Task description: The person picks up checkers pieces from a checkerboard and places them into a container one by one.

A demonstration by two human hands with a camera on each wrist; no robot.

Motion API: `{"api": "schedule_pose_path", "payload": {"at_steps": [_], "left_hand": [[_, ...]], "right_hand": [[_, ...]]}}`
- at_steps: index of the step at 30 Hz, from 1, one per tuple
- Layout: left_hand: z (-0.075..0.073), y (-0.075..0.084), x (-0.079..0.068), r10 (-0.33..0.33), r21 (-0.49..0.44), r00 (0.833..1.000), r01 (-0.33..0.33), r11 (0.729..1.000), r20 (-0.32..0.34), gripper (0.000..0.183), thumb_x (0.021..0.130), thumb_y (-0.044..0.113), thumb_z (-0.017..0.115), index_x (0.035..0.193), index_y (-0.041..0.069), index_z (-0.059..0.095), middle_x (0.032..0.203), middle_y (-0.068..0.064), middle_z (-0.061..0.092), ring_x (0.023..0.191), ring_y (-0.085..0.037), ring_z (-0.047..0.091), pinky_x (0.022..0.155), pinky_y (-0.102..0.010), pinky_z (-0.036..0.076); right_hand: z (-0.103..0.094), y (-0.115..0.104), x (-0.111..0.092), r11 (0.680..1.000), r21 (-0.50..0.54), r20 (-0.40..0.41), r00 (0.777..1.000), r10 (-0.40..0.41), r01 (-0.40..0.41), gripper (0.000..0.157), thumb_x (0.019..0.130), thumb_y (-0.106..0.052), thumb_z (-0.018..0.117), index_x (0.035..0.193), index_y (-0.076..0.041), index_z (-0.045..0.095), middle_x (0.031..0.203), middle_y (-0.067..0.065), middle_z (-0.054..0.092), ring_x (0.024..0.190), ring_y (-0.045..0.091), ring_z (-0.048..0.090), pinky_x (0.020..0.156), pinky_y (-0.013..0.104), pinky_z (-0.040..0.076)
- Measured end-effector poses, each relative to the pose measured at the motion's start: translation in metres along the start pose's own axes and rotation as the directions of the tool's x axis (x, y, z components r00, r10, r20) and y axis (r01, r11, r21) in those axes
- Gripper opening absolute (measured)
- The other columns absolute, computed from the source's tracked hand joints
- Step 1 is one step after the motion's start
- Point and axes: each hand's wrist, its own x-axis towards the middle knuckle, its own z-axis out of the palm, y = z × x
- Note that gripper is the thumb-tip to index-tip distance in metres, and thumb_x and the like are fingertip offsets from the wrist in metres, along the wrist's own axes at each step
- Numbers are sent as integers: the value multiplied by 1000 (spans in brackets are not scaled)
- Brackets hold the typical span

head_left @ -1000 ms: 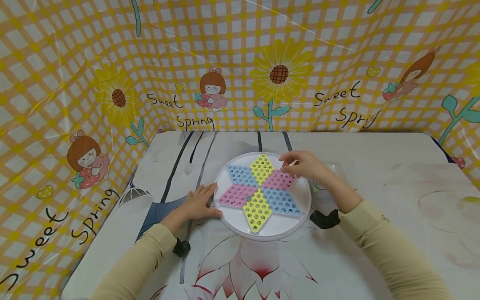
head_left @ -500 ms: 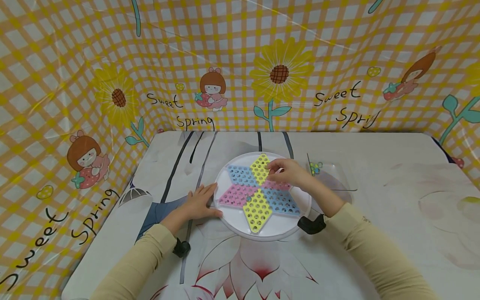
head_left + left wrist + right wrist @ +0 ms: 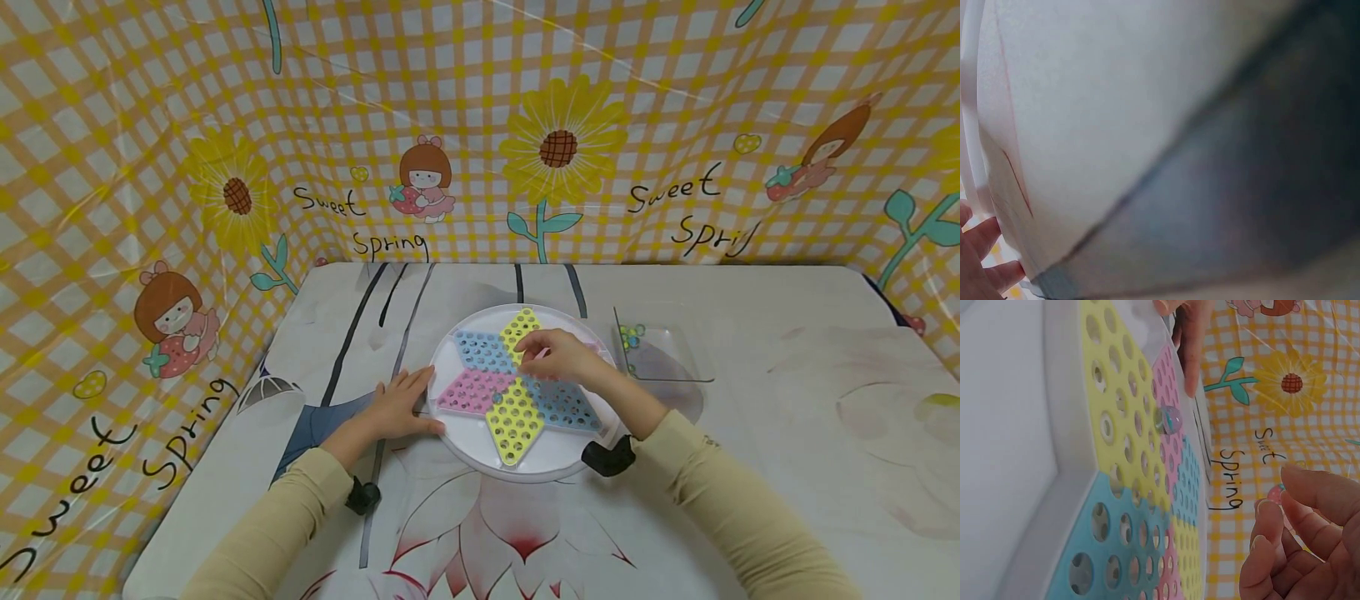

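Note:
A round white Chinese checkers board (image 3: 465, 450) with a six-pointed star of yellow, pink and blue holes lies on the table. One clear marble (image 3: 1169, 420) sits on the star, near where pink meets the front yellow point. My left hand (image 3: 401, 406) touches the board's left rim with fingers spread; only some fingertips show in the left wrist view. Above the star's centre-right hovers my right hand (image 3: 558, 357), thumb and fingers bent toward each other. In the right wrist view those fingers (image 3: 1266, 509) are close together, and I cannot tell whether they hold a marble.
A clear plastic tray (image 3: 675, 350) stands right of the board, with several yellow, green and blue marbles (image 3: 632, 337) in its left corner. A yellow checked curtain (image 3: 465, 83) hangs behind and at the sides. Black wrist cameras (image 3: 609, 457) sit at both cuffs.
My right hand has moved left and slightly toward me, from the right pink point to near the star's centre. The tray has come into fuller view. My left hand has stayed at the rim.

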Motion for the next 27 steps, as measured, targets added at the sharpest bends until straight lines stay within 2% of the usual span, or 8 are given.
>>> {"api": "schedule_pose_path", "payload": {"at_steps": [14, 20, 27], "left_hand": [[1, -2, 1, 3, -7, 1000, -3, 1000, 0, 99, 75, 53, 68, 147, 10, 16, 151, -13, 20, 138, -41, 9, 102, -68, 6], [1, -2, 2, -1, 4, 1000, 1, 1000, -1, 100, 74, 54, 68, 147, 11, 16, 151, -13, 21, 137, -41, 10, 102, -68, 7], [1, -3, 2, -6, 7, 1000, 6, 1000, 0, 99, 74, 53, 67, 148, 12, 15, 151, -12, 20, 138, -41, 10, 103, -67, 6]], "right_hand": [[17, -1, 4, 998, -63, 60, 998, 15, -11, 33, 81, -10, 66, 110, 2, 59, 83, 6, 56, 63, 13, 51, 57, 23, 45], [23, -2, 5, 997, -73, 81, 997, -14, 20, 31, 81, -8, 65, 109, 3, 59, 81, 6, 57, 63, 16, 54, 55, 24, 45], [29, 0, 8, 997, -75, 111, 994, 13, -5, 28, 81, -6, 65, 107, 2, 61, 79, 5, 55, 61, 15, 52, 54, 23, 44]]}}
